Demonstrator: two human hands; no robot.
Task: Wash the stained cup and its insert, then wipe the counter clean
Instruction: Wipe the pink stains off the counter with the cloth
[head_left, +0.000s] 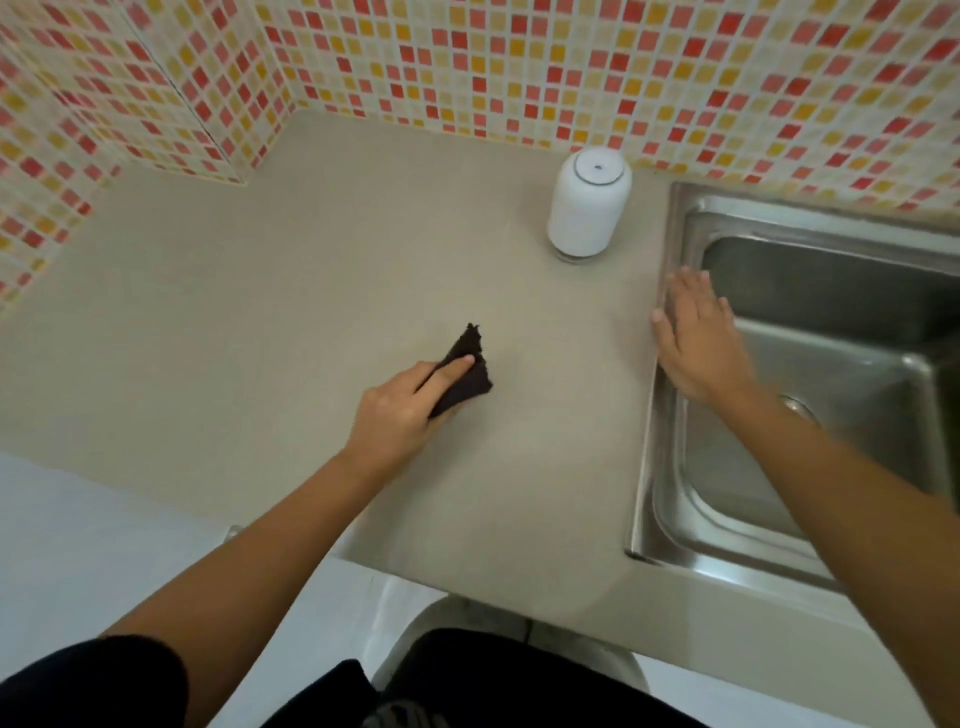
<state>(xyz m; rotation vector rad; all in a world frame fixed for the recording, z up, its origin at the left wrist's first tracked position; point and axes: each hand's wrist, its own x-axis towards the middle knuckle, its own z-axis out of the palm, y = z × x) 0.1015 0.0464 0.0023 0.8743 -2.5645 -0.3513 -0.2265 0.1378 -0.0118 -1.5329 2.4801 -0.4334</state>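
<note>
Dark sleeves (93, 680) sit nearest; the left hand (400, 415) grips a dark cloth (465, 371) pressed on the beige counter (234, 322). Right hand (701, 343), fingers spread flat and empty, rests on the left rim of the sink (670, 291). White cup (589, 205) stands upside down at the far wall, no writing legible.

- Home kitchen, a corner of it, seen from above.
- Walls (467, 62): small mosaic tiles in red, orange, yellow and cream, meeting at a corner behind the worktop; typical splashback.
- Counter (260, 291): plain beige, smooth, running into the tiled corner, front edge over a pale floor (78, 545).
- Sink (831, 364): stainless steel, set into the counter at the right, deep basin, drain partly visible at the bottom.
- White cup (588, 210) stands upside down on the counter just beside the sink rim.
- Dark cloth (467, 382) pressed on the worktop under a hand (400, 415): ordinary household cleaning kit.
</note>
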